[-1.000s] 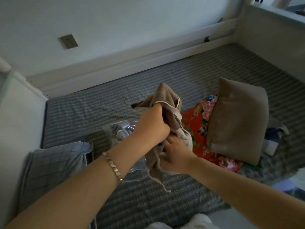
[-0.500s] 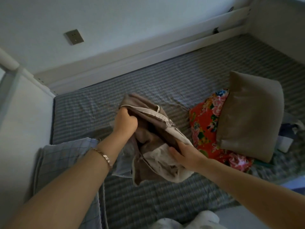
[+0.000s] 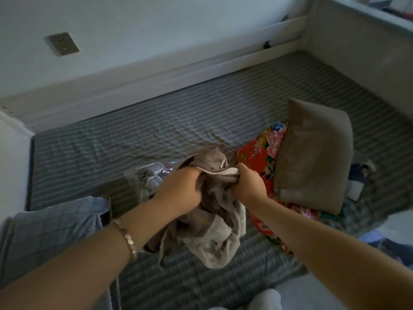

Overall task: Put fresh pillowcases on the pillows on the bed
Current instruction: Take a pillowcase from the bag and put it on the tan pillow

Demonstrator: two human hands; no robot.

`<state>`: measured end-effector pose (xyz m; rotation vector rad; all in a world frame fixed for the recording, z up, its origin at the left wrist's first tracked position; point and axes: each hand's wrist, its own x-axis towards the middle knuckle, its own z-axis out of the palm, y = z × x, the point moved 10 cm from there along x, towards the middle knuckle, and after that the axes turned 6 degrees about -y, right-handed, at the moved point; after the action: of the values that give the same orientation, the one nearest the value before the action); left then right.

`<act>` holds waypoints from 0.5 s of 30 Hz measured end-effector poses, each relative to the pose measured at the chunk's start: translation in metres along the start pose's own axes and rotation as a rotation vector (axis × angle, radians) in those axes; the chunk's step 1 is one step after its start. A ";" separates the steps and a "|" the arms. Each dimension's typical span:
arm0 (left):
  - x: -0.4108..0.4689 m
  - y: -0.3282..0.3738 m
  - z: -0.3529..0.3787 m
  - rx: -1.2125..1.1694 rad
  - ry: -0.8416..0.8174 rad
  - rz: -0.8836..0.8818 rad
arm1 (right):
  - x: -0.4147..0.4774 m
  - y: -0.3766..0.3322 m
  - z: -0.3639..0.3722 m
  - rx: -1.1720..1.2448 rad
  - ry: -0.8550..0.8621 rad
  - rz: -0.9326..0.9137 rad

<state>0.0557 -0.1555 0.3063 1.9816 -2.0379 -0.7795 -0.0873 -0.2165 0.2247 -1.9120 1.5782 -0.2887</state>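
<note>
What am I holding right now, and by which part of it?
The left hand and right hand hold the brown pillowcase; each grip is on its pale piped edge, the rest hanging bunched below.

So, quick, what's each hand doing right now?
Left hand: closed, gripping the taupe pillowcase at its piped edge.
Right hand: closed, gripping the same edge a little further along.
</note>
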 end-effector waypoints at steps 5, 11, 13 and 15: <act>0.025 -0.059 0.036 0.735 -0.290 -0.226 | 0.036 0.071 -0.010 0.049 -0.010 0.153; 0.085 -0.051 0.113 0.495 -0.300 -0.355 | 0.060 0.160 0.047 0.072 -0.512 0.295; 0.114 -0.039 0.161 0.364 -0.335 -0.360 | 0.080 0.224 0.022 -0.032 -0.376 0.471; 0.144 -0.025 0.201 0.280 -0.356 -0.369 | 0.100 0.279 -0.021 -0.075 -0.100 0.609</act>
<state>-0.0321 -0.2481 0.0927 2.5878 -2.0846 -1.0311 -0.2969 -0.3396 0.0538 -1.3787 2.0245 0.1262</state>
